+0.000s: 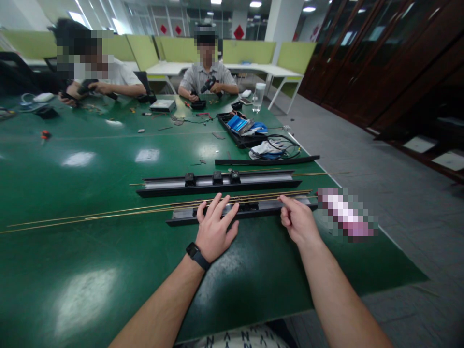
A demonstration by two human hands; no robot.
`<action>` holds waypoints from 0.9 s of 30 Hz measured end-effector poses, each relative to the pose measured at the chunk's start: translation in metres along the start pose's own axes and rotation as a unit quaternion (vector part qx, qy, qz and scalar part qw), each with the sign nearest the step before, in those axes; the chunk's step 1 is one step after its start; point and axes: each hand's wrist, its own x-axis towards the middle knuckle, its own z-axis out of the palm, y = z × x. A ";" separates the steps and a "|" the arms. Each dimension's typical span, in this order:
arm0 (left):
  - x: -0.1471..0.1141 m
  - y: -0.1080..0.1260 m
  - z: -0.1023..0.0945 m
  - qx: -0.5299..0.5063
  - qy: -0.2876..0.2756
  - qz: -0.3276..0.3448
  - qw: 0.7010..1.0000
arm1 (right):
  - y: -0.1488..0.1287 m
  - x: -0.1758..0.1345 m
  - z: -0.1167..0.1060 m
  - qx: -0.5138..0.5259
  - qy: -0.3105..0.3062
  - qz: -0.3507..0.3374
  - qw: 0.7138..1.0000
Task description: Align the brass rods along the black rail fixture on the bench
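Looks like light, bendy, slickish rods (261,197), best pinched mid-length, with left hand (216,229) fanned wide over them; can't tell if pinching with right hand (300,221).

at centre, the left hand (217,228) spreads over brass-coloured rods (261,197); the right hand (299,220) touches them. at top centre, a co-worker (194,76) holds a power drill (209,84).

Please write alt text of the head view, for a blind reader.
A person's spread left hand and partly curled right hand are at thin brass-coloured rods over a black rail on a green table. A second rail lies behind; farther off, two people sit, one holding a power drill.
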 end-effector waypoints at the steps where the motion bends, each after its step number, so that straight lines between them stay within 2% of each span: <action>1: 0.000 0.000 0.000 0.000 0.000 0.000 1.000 | 0.000 0.000 0.000 0.002 0.000 -0.001 1.000; 10: 0.000 0.000 0.000 0.005 -0.002 -0.002 1.000 | -0.001 -0.001 0.004 0.002 0.023 -0.014 1.000; 23: 0.000 0.000 -0.001 0.001 -0.002 -0.005 1.000 | -0.002 -0.002 0.001 0.000 -0.005 0.001 1.000; 27: 0.000 0.000 -0.001 -0.001 0.002 -0.003 1.000 | 0.000 0.000 0.000 0.006 0.008 0.002 1.000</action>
